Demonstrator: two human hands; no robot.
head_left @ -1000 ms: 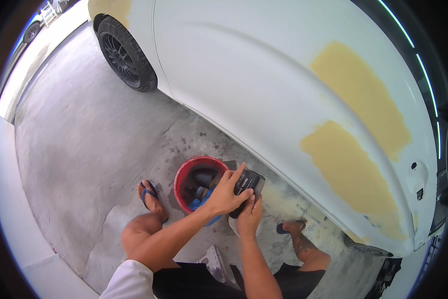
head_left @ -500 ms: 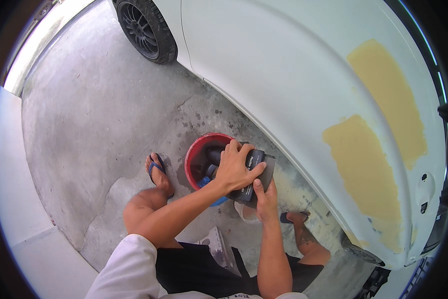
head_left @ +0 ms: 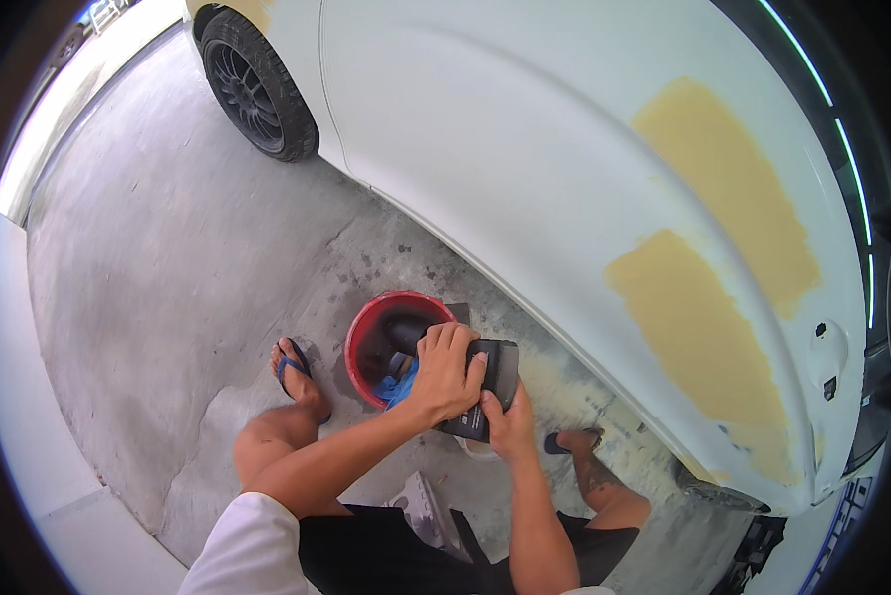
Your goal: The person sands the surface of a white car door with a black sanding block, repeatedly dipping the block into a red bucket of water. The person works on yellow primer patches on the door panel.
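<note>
A black sanding block with pale print is held in front of me, above the near side of a red bucket. Against it lies a dark grey sheet that looks like sandpaper, covering the block's right end. My left hand grips from above, its fingers curled over the far edge and thumb pressed on the sheet. From the near right, my right hand holds the block and sheet, thumb on top; its other fingers are mostly hidden beneath.
In the bucket are a dark rounded object and something blue. A white car panel with yellowish patches runs along the right. The car's wheel stands far left. A greyish stool is between my legs.
The head view has shifted, moving the car and bucket in the picture. Both hands have tilted the block, and the sheet now bends over its right end, where it stuck out flatter before.
</note>
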